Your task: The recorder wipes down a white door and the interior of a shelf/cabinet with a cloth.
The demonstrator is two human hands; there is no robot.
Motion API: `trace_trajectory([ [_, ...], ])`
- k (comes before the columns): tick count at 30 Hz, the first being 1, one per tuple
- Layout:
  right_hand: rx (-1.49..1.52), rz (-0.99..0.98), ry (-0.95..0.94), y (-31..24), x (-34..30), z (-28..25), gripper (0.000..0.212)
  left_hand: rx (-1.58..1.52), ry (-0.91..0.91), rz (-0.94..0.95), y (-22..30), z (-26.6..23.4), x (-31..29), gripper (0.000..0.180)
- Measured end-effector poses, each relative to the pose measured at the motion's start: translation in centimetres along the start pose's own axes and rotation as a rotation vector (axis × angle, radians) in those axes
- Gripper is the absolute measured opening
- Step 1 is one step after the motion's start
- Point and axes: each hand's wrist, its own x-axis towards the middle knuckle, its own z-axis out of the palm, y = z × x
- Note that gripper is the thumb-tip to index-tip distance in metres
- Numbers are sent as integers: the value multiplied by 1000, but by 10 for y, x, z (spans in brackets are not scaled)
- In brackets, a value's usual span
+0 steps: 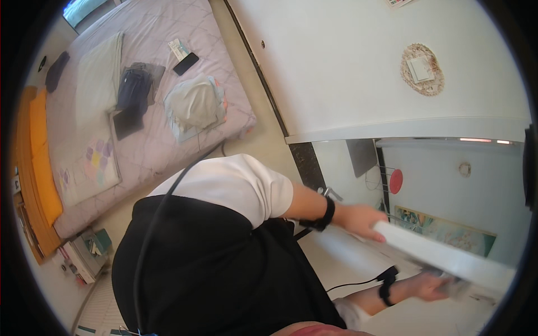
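Observation:
My left hand (361,221), a black band at its wrist, has its fingers closed over the near end of a long white panel (443,249). The panel slants down to the right and is smeared by motion, so its kind is unclear. Below it, my right hand (431,287) curls its fingers against a greyish, blurred thing (459,288) under the panel's lower side. What that thing is, I cannot make out. The right wrist also carries a black band, with a black cable (358,284) leading to it.
A bed (235,101) at the upper left holds a pale folded garment (196,103), dark clothes (134,89) and a phone (186,64). A metal lever handle (330,194) is near my left forearm. Beyond are a red-seated stool (395,181) and a wall switch (420,69).

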Motion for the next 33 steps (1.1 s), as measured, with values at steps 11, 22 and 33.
trace_trajectory([
  [11,-177,-286,-124,-12,66,206,64,244,352,-97,-62,-89,108,55],
  [22,-485,-573,-346,37,23,190,58,294,479,39,-102,-92,153,63],
  [33,-555,-428,-52,13,230,220,71,264,419,80,-103,-90,152,61],
])
